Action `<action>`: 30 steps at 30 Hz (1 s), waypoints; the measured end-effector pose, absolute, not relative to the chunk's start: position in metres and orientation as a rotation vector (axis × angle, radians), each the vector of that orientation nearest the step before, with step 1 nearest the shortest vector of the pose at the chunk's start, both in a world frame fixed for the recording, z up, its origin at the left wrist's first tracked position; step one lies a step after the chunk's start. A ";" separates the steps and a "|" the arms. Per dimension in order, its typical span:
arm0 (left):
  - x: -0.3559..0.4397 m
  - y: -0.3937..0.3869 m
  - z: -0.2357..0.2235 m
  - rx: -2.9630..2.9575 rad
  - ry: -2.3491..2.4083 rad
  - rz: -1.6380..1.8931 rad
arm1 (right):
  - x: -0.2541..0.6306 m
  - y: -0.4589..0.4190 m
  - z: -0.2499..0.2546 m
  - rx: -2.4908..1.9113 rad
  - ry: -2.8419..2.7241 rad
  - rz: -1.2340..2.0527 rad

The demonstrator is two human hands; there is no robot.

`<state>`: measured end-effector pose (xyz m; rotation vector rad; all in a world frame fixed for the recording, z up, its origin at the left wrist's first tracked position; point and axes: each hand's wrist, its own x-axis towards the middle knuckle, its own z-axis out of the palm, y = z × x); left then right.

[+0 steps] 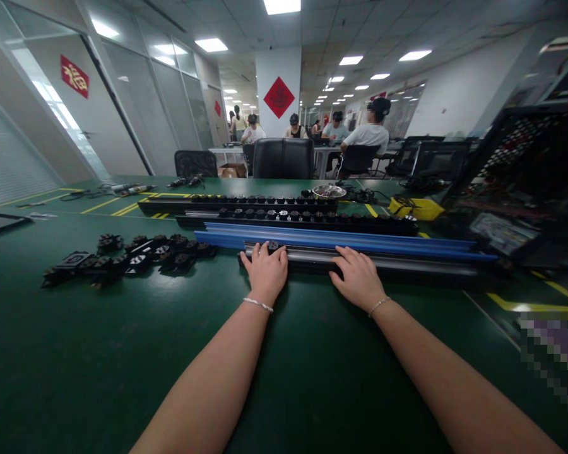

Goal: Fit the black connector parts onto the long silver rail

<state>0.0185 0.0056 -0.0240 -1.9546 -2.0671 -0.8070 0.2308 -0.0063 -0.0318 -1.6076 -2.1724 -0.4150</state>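
Observation:
My left hand rests on the left end of a long black and silver rail lying across the green table. Its fingers lie over the rail near a small black part. My right hand lies flat on the same rail a little to the right, fingers stretched forward. Behind the rail sit long blue strips. Neither hand wraps around anything.
A pile of small black parts lies at the left. Two long black rails with knobs lie farther back, with a metal dish and yellow tray. A black crate stands right. People sit at desks beyond.

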 end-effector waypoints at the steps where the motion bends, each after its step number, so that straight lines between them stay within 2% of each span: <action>1: 0.018 0.006 -0.024 -1.952 -2.071 -0.812 | 0.231 -0.006 -0.032 -1.610 -2.174 -0.415; 30: 0.012 0.007 -0.018 -1.913 -2.176 -0.790 | 0.231 -0.007 -0.031 -1.609 -2.174 -0.406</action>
